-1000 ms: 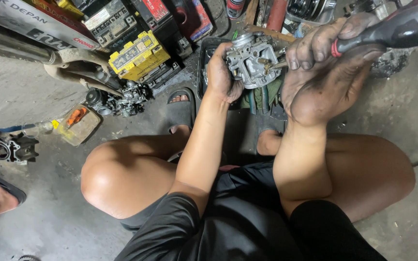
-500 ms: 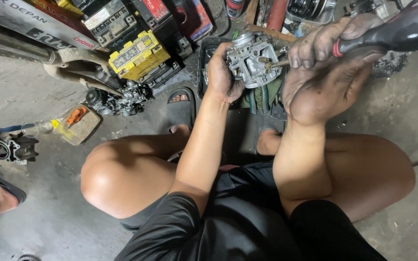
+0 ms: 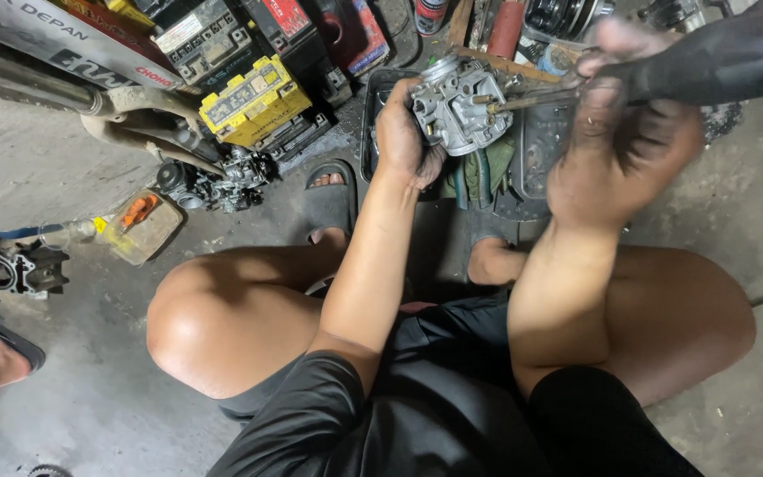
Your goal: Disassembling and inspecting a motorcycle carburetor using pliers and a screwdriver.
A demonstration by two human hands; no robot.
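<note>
Off at the floor's left edge sits a small engine part (image 3: 21, 270), then a clear tub (image 3: 141, 226) with orange bits, then a yellow battery (image 3: 253, 102). Your left hand (image 3: 406, 137) wraps the carburetor (image 3: 461, 106), grip closed around its body, holding it up over the black tray (image 3: 373, 115) to catch drips. Your right hand (image 3: 624, 150), blurred, clasps a dark-handled screwdriver (image 3: 708, 62), its tip meeting the carburetor's side.

Bare concrete floor (image 3: 64, 168) open on left & far right. Ahead is crowded: black parts tray (image 3: 373, 115) under the carburetor (image 3: 461, 106), yellow battery (image 3: 249, 102) & engine parts (image 3: 214, 177) to its left, cans behind.
</note>
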